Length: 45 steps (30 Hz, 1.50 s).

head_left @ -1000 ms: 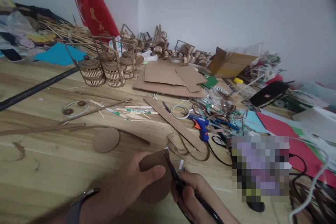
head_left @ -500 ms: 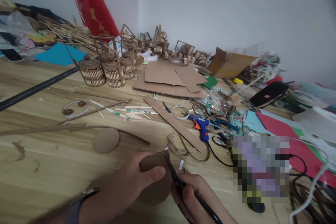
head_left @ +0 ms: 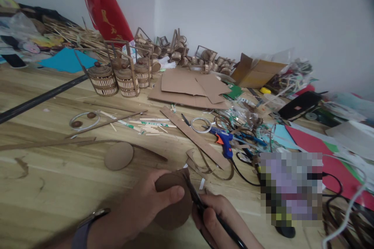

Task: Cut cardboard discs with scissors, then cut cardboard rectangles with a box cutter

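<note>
My left hand grips a round piece of brown cardboard, thumb across its face. Black-handled scissors are in my right hand, their blades at the upper right edge of the cardboard, where a small corner sticks out. Just beyond my left hand, a second cardboard disc lies flat on the wooden table. Farther off are a long cardboard strip and a blue glue gun. The undersides of both hands are hidden.
Lidded bamboo baskets with tall handles stand at the back left, before a red bag. Cardboard sheets lie at centre back, near an opened box. Cables, coloured paper and scraps crowd the right side. A black bar crosses the left.
Hardly anything differs. The scissors and my right hand have shifted very slightly at the cardboard's edge; my left hand keeps the same hold.
</note>
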Tool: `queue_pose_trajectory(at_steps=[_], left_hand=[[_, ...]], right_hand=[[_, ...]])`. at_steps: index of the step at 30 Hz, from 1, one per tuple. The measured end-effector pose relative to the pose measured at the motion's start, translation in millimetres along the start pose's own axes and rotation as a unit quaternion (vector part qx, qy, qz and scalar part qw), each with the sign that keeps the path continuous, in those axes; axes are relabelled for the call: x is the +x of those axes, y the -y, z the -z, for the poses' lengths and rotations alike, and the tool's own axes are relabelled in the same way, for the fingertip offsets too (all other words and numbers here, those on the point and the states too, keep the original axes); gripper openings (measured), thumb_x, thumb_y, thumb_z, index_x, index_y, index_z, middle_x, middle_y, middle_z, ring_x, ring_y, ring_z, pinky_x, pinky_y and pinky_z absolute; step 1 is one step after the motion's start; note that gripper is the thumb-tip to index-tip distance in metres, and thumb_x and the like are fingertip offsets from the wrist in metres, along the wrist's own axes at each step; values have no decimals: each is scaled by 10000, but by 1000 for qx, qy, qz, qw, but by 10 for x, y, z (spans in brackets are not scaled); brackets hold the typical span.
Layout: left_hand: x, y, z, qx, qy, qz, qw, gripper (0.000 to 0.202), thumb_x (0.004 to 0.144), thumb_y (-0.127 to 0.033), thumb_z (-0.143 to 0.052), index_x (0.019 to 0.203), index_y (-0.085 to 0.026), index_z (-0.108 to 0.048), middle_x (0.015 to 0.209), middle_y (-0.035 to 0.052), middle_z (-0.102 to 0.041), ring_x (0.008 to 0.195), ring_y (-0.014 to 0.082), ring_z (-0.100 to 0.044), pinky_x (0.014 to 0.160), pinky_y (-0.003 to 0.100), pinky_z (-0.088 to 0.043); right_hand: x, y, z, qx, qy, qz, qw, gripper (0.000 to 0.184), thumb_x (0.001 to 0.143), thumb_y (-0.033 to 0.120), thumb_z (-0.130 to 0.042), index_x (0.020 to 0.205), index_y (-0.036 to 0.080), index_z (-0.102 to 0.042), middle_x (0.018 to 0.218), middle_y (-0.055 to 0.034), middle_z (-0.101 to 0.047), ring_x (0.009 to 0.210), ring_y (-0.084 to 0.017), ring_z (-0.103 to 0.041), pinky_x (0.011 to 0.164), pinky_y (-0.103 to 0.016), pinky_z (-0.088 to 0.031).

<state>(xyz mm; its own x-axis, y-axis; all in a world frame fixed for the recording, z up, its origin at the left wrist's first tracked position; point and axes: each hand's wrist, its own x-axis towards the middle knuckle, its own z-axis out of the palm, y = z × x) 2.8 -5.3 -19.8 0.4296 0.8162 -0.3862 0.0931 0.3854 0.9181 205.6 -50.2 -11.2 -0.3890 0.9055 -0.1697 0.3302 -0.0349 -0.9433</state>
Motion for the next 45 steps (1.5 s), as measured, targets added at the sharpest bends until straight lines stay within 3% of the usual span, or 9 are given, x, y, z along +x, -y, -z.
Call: queue_pose_trajectory(at_steps=[8, 17, 23, 26, 33, 39, 45], left_hand=[[12, 22, 18, 5, 12, -20, 1000, 431, 750, -551, -756, 1033, -227, -771, 972, 18, -791, 949, 263, -678, 793, 304, -513], [3, 19, 46, 7, 16, -20, 1000, 398, 743, -539, -775, 1005, -240, -785, 980, 11, -798, 972, 267, -680, 798, 303, -508], [68, 34, -39, -163, -12, 14, 986, 570, 570, -485, -886, 1035, -177, -765, 961, 68, -819, 913, 299, -731, 811, 360, -537], [59, 34, -102, -218, -7, 14, 976, 587, 579, -477, -889, 1064, -175, -755, 1005, 89, -817, 1022, 336, -726, 873, 395, -540], [37, 89, -69, -76, -130, 17, 988, 554, 613, -532, -845, 1054, -218, -729, 1059, 62, -807, 1071, 342, -696, 922, 411, -510], [25, 60, -28, -27, -82, -7, 996, 486, 707, -542, -785, 1047, -201, -720, 1014, 43, -805, 999, 302, -705, 845, 362, -514], [14, 91, -30, -2, -64, 9, 998, 504, 718, -577, -772, 1054, -207, -706, 997, 30, -798, 975, 293, -704, 818, 349, -515]], right_hand=[[-1, -16, 8, -7, 2, 13, 1000, 716, 888, 871, -296, 652, 211, -444, 487, 66, -326, 440, -79, -278, 446, -274, -163], [6, 3, 8, -29, -12, 1, 999, 763, 828, 925, -297, 615, 204, -426, 537, 53, -318, 512, -92, -289, 484, -272, -186], [9, -33, -73, -28, -74, 5, 997, 754, 819, 931, -301, 655, 207, -438, 580, 47, -351, 544, -106, -313, 504, -275, -206], [10, -75, -112, -50, -91, 11, 995, 749, 819, 931, -300, 663, 209, -423, 586, 52, -342, 543, -102, -306, 507, -277, -198], [-1, -181, -128, -38, -66, -11, 997, 843, 762, 974, -302, 708, 176, -567, 565, 28, -428, 505, -104, -369, 461, -240, -250], [13, -230, -54, -4, -25, -70, 997, 1011, 531, 1067, -288, 765, 150, -642, 526, 34, -424, 495, -116, -371, 472, -257, -235], [17, -222, -7, -21, -16, -50, 998, 967, 632, 1035, -329, 798, 148, -677, 550, 27, -441, 515, -121, -401, 492, -263, -250]])
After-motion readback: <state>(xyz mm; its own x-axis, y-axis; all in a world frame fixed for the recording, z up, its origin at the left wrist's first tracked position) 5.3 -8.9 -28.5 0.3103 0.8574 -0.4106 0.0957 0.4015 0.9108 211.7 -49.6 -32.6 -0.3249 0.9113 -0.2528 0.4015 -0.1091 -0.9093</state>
